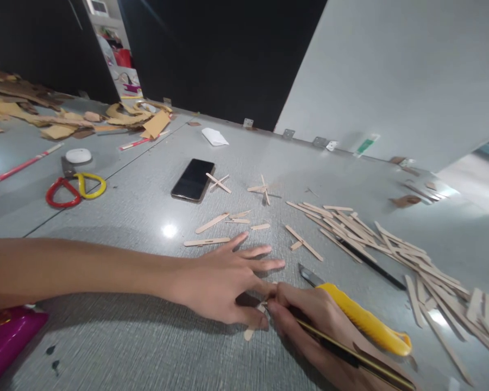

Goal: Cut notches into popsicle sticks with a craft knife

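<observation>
A small wooden craft stick (249, 332) lies on the grey table under my left hand (228, 279). That hand is spread flat, its thumb and index finger pressing near the stick. My right hand (309, 320) is closed around a slim black-and-gold pen (358, 355), whose tip meets the stick beside my left fingers and is mostly hidden by them. Just past my right hand is a yellow-handled utility knife (362, 320) with its blade out. Cut craft sticks (212, 222) lie beyond my left fingertips, and crossed sticks (264, 188) are farther back.
Many loose craft sticks (391, 250) are heaped at right, with a thin black rod (370, 263) among them. A phone (193, 179) lies mid-table. Scissors (75, 190), a white case (79, 156) and torn cardboard (65, 122) are at left. A magenta object (16, 339) sits near-left.
</observation>
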Action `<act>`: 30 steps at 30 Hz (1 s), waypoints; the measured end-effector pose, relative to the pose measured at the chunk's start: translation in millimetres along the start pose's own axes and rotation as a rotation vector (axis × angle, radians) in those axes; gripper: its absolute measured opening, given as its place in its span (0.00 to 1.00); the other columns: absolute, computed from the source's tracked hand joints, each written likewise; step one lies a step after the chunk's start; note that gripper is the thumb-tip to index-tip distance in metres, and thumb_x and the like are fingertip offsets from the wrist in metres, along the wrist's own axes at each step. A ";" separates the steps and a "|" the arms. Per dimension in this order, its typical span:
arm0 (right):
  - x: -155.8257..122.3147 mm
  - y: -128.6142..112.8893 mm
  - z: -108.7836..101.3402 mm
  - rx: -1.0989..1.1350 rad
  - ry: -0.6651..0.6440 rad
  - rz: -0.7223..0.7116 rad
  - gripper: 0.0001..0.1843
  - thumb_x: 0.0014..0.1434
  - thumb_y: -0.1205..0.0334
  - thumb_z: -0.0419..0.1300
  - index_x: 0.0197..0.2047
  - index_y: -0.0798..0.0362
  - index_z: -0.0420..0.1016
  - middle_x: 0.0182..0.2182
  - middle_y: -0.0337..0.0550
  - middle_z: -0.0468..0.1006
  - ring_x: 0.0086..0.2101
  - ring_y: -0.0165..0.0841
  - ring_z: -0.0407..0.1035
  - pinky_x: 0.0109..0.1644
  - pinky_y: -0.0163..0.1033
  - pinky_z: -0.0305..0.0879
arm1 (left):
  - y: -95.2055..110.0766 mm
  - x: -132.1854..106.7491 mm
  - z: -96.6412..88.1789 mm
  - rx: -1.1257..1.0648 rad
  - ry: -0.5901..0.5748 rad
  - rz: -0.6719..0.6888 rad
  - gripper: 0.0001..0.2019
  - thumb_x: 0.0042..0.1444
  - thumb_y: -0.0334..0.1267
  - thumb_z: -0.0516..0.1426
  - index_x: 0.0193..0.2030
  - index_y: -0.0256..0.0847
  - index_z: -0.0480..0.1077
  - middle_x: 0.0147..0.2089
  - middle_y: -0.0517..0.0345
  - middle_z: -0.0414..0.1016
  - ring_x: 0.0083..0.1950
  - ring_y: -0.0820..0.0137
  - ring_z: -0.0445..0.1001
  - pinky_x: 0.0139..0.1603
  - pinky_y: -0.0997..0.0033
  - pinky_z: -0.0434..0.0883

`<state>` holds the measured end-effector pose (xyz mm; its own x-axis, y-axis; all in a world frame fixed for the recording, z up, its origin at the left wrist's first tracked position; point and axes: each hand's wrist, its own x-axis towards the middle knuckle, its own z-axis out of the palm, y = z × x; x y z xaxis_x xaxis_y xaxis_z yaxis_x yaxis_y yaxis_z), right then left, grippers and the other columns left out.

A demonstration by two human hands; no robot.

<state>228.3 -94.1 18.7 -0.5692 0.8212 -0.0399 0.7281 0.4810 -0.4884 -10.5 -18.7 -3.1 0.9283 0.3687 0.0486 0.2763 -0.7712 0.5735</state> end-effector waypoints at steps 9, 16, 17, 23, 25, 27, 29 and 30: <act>3.3 -0.6 -7.3 0.024 -0.065 0.008 0.18 0.81 0.57 0.51 0.35 0.46 0.65 0.24 0.31 0.71 0.24 0.28 0.68 0.30 0.36 0.60 | 0.6 -0.8 -1.1 -0.004 -0.010 -0.002 0.22 0.72 0.57 0.59 0.66 0.52 0.77 0.85 0.48 0.50 0.85 0.41 0.43 0.79 0.19 0.35; 4.9 -1.5 -7.8 0.065 -0.122 0.060 0.19 0.82 0.54 0.48 0.36 0.46 0.67 0.25 0.32 0.70 0.25 0.29 0.66 0.31 0.37 0.59 | 2.2 0.7 -1.1 0.005 -0.024 -0.018 0.23 0.71 0.61 0.59 0.65 0.53 0.77 0.85 0.48 0.50 0.86 0.42 0.42 0.78 0.19 0.35; 4.9 -2.0 -8.4 0.062 -0.127 0.062 0.20 0.82 0.54 0.48 0.36 0.46 0.67 0.25 0.32 0.70 0.25 0.29 0.66 0.31 0.38 0.59 | 2.4 0.8 -0.9 0.003 -0.023 -0.019 0.23 0.71 0.61 0.59 0.65 0.53 0.77 0.85 0.48 0.50 0.86 0.42 0.42 0.79 0.19 0.35; 3.5 -2.1 -8.3 0.107 -0.173 0.111 0.22 0.82 0.50 0.46 0.35 0.46 0.67 0.25 0.31 0.72 0.25 0.29 0.66 0.32 0.37 0.61 | 1.4 0.1 0.6 -0.010 -0.003 0.001 0.25 0.71 0.61 0.59 0.66 0.51 0.77 0.84 0.45 0.50 0.85 0.39 0.43 0.78 0.17 0.35; 2.9 -1.5 -6.9 0.155 -0.170 0.128 0.23 0.82 0.49 0.45 0.35 0.46 0.66 0.23 0.30 0.71 0.24 0.28 0.65 0.31 0.37 0.60 | 0.8 -0.1 1.0 -0.015 0.000 0.006 0.24 0.71 0.60 0.59 0.66 0.51 0.77 0.84 0.44 0.50 0.85 0.39 0.42 0.78 0.17 0.35; 2.7 -0.8 -5.7 0.199 -0.165 0.143 0.24 0.83 0.47 0.44 0.34 0.46 0.66 0.23 0.30 0.71 0.23 0.27 0.65 0.30 0.36 0.60 | 0.4 0.0 1.6 -0.014 0.001 0.008 0.24 0.71 0.59 0.60 0.66 0.51 0.77 0.84 0.45 0.50 0.86 0.40 0.41 0.78 0.17 0.34; 3.0 -0.1 -5.3 0.215 -0.165 0.139 0.25 0.82 0.47 0.45 0.34 0.47 0.66 0.23 0.30 0.71 0.23 0.27 0.65 0.30 0.36 0.61 | 0.4 0.2 2.2 -0.010 0.003 0.008 0.22 0.71 0.58 0.60 0.65 0.52 0.77 0.85 0.46 0.50 0.86 0.41 0.41 0.78 0.18 0.34; 3.3 0.3 -5.5 0.216 -0.163 0.135 0.25 0.83 0.47 0.45 0.35 0.47 0.67 0.23 0.30 0.71 0.23 0.27 0.65 0.31 0.36 0.61 | 0.4 0.4 2.5 -0.008 0.006 0.007 0.22 0.71 0.57 0.61 0.65 0.52 0.77 0.85 0.47 0.50 0.86 0.41 0.42 0.78 0.18 0.34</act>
<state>228.7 -89.6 23.3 -0.5390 0.8051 -0.2477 0.7133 0.2799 -0.6426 -9.4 -20.2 -4.8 0.9286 0.3667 0.0572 0.2681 -0.7694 0.5798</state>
